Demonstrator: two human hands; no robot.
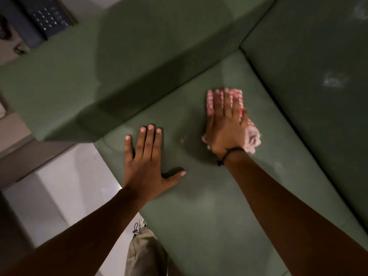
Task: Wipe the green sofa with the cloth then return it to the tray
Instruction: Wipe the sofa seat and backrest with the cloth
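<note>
Right hand (226, 126): fingers straight, close together, pressing red-and-white checked cloth (253, 136) flat on green sofa (199, 226) seat (near back corner). Left hand (145, 164): fingers spread, palm resting on seat, holding nothing.

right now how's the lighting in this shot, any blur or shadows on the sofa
Head view: dim, warm light; the left hand casts a dark shadow by its thumb on the green sofa; the cloth under the right hand looks slightly blurred.

left hand (146, 158) flat, right hand (226, 124) flat, arms outstretched
</note>
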